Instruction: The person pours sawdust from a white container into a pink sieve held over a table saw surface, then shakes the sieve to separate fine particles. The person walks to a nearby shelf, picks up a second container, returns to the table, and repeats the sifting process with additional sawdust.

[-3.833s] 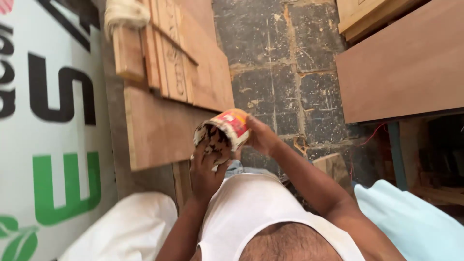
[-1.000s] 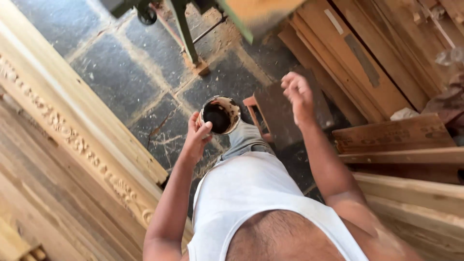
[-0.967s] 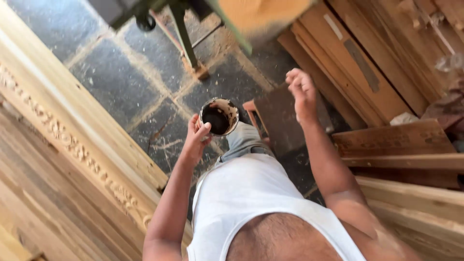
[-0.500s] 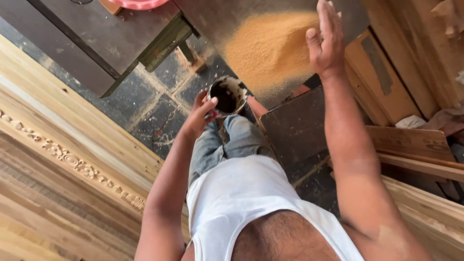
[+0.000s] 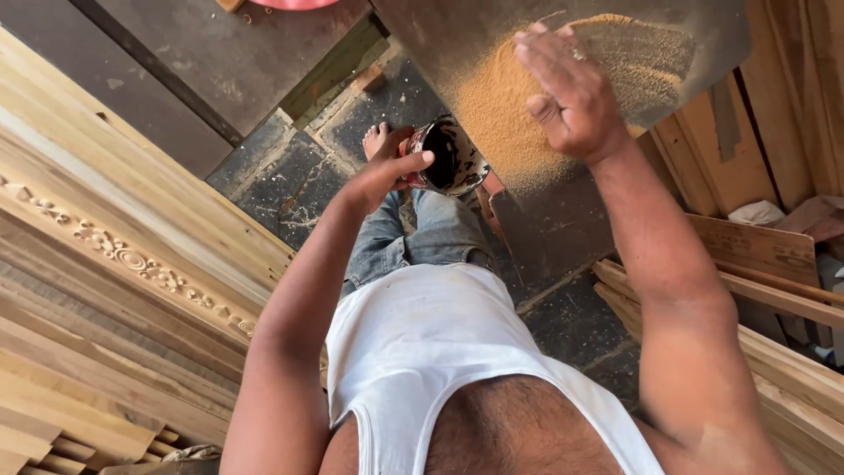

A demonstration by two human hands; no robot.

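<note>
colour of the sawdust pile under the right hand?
Orange-tan sawdust, spread on a dark grey board beneath the right hand. Head view.

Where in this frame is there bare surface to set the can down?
Bare dark tabletop beyond the carved planks, and stone floor beside the foot. Crowded: sawdust under the right hand; left hand holds the can.

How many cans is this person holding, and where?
1. A single open can, dark inside, is gripped in the left hand just below the sawdust pile. The right hand rests on the sawdust, holding no can. None shows elsewhere.
</note>
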